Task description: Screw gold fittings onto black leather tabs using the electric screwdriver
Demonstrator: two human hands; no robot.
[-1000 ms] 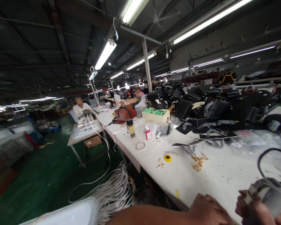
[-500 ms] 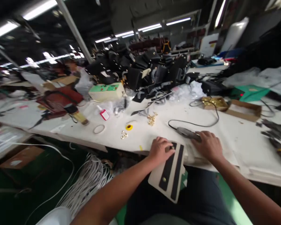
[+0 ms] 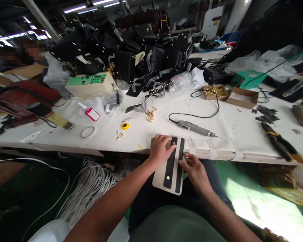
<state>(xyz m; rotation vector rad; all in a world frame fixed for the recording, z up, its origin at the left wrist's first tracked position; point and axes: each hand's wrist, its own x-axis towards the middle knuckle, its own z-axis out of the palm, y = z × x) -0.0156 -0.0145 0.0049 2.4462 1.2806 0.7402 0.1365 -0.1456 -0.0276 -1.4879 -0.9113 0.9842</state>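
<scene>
A flat beige panel [image 3: 159,177] with two dark strips hangs over the table's front edge, above my lap. One strip [image 3: 169,166] carries a round metal stud near each end. My left hand [image 3: 158,148] grips the panel's upper left, its thumb lying by the top stud. On the right edge, the fingers and thumb of my right hand [image 3: 195,169] pinch the panel. A grey electric screwdriver [image 3: 195,128] lies on the table beyond, its bit pointing right and its cable curling back. Small gold fittings [image 3: 150,115] form a pile farther in.
Left of the pile are a yellow tape roll [image 3: 125,126], a pale ring [image 3: 88,131] and a red-labelled bottle [image 3: 92,113]. Pliers [image 3: 280,143] lie at right, near small boxes [image 3: 243,97]. Black bags [image 3: 126,64] are heaped behind a control box [image 3: 91,82].
My right hand has let go of the screwdriver, which now lies on the table, and has taken the panel's right edge. My left hand still holds the panel. The view has shifted.
</scene>
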